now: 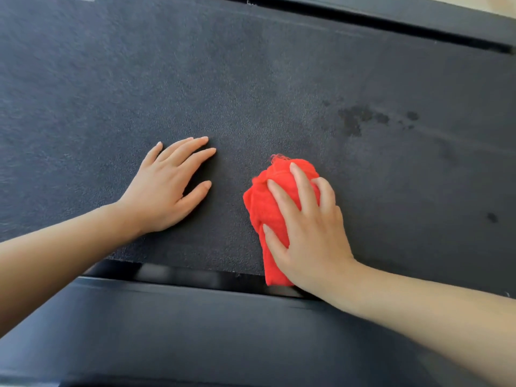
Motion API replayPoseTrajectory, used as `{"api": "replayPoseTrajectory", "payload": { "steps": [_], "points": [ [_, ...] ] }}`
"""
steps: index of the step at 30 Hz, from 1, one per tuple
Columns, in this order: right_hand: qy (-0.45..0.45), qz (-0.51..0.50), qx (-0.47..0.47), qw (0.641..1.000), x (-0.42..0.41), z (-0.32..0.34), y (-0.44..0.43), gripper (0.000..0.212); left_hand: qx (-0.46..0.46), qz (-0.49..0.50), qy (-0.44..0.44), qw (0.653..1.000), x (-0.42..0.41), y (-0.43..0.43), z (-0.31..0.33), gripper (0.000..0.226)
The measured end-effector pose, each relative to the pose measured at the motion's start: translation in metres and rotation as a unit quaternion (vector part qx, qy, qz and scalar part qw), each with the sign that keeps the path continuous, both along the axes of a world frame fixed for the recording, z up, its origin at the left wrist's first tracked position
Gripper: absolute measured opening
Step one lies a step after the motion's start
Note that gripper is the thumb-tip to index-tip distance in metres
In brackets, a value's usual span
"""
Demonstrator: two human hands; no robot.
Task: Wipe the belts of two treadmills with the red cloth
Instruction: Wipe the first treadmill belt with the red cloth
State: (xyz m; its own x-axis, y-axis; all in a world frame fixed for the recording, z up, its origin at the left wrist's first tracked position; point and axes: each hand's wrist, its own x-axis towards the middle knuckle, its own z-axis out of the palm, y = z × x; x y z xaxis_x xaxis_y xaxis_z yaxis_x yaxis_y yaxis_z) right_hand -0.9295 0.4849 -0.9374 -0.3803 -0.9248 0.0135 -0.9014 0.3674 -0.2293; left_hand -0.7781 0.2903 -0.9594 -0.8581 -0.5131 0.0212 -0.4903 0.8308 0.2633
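Observation:
A dark grey textured treadmill belt (251,88) fills most of the head view. A bunched red cloth (268,202) lies on the belt near its front edge, and my right hand (307,222) presses down on it with fingers spread over the fabric. My left hand (170,182) rests flat on the bare belt to the left of the cloth, palm down, fingers apart, holding nothing. Dark damp spots (360,118) mark the belt to the right, beyond the cloth.
A black side rail (195,325) of the treadmill runs along the near edge below my arms. Another black rail (418,20) borders the far side at the top right. A small dark spot (492,217) sits on the belt at the right.

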Motion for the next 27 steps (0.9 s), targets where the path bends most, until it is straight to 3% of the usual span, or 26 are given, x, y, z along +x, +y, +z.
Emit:
{"api": "replayPoseTrajectory", "payload": {
  "steps": [7,15,21,27],
  "points": [
    [0.044,-0.022,0.003,0.999,-0.026,0.0,-0.057,0.063,-0.002,0.014,0.003,1.0,-0.009,0.0,0.0,0.067],
    [0.042,-0.093,-0.018,0.995,-0.094,-0.004,-0.005,0.06,0.007,-0.049,-0.012,0.999,-0.049,0.01,0.001,0.069],
    [0.018,-0.146,-0.023,0.989,-0.137,-0.003,-0.04,0.059,-0.014,-0.093,-0.031,0.995,-0.103,0.011,-0.003,0.061],
    [0.023,-0.122,-0.016,0.992,-0.137,-0.006,-0.035,0.06,-0.024,-0.077,-0.021,0.996,-0.141,-0.009,-0.004,0.063]
  ]
}}
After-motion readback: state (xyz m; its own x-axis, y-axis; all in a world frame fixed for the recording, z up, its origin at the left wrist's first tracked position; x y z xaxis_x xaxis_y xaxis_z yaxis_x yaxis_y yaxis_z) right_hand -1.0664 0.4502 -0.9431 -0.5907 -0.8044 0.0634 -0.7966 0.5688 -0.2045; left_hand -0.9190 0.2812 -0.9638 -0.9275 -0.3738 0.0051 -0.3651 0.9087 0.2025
